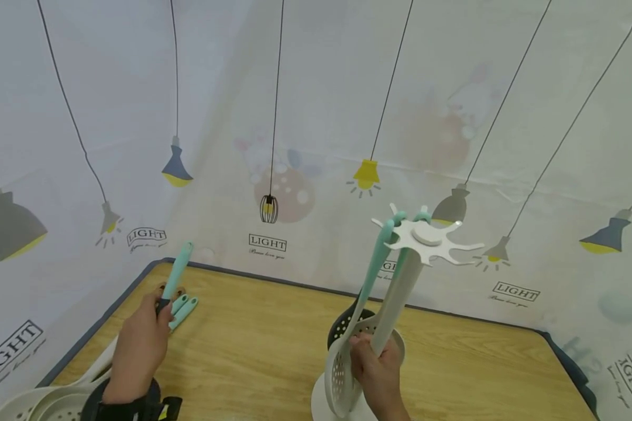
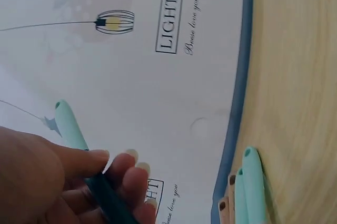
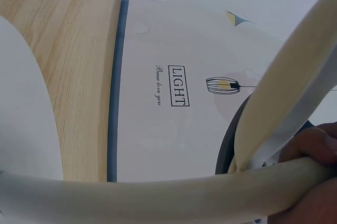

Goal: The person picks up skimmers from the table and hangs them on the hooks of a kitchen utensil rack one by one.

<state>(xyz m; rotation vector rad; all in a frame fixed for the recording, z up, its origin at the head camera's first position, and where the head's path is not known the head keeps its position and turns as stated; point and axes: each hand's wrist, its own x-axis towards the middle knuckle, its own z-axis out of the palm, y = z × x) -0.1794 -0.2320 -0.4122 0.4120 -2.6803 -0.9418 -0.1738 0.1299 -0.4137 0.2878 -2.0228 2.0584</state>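
Observation:
My left hand (image 1: 142, 339) grips a kitchen utensil with a mint handle (image 1: 179, 266) and a dark neck. The handle tilts upward from the fingers; forearm and hand hide which head it has. Toward the right, my right hand (image 1: 376, 368) holds the pale post of a utensil stand (image 1: 400, 286) low down, above its round white base (image 1: 320, 397). White hooks (image 1: 447, 248) spread from the stand's top. From them hang a white slotted spoon (image 1: 339, 380) with a mint handle and a dark perforated skimmer (image 1: 342, 324), partly covered. Another pale utensil head shows behind the right hand.
Beside and below my left forearm lie more utensils, among them a white perforated head (image 1: 16, 403). Several handles, mint (image 2: 255, 182) and brown (image 2: 224, 211), point toward the table's back edge. A printed cloth (image 1: 316, 117) hangs behind the wooden table (image 1: 253, 351).

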